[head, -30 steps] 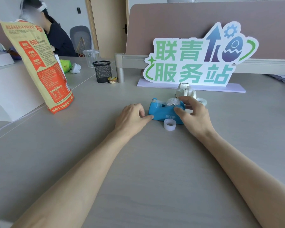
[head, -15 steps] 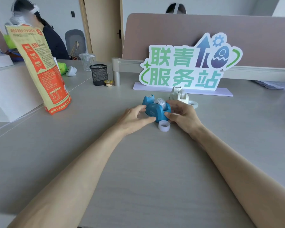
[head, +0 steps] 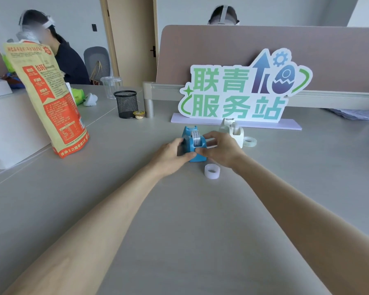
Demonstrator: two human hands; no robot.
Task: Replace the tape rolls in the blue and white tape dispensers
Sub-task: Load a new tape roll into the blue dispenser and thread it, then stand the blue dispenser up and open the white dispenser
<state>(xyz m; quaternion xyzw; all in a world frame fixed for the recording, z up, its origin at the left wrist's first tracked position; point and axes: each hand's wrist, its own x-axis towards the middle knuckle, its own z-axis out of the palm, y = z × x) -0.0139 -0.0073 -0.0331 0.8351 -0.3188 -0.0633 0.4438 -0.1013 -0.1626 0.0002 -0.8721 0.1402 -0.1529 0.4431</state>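
Observation:
The blue tape dispenser [head: 192,143] stands end-on to me in the middle of the grey desk, with a tape roll [head: 195,137] seated in it. My left hand [head: 171,154] grips its left side and my right hand [head: 220,150] grips its right side. A loose white tape roll [head: 212,171] lies on the desk just in front of my right hand. Behind my right hand stands the white tape dispenser [head: 232,130], holding a roll. A clear tape roll [head: 249,142] lies flat beside it on the right.
A green-lettered sign [head: 241,92] stands behind the dispensers. A black mesh cup [head: 125,104] and a small lidded tub [head: 139,114] sit at the back left. A tall orange and yellow bag [head: 47,96] stands at the left. People sit beyond the desk and the partition.
The blue dispenser has been turned from side-on to end-on between my hands. Both hands have closed in on its sides. The view has tilted upward.

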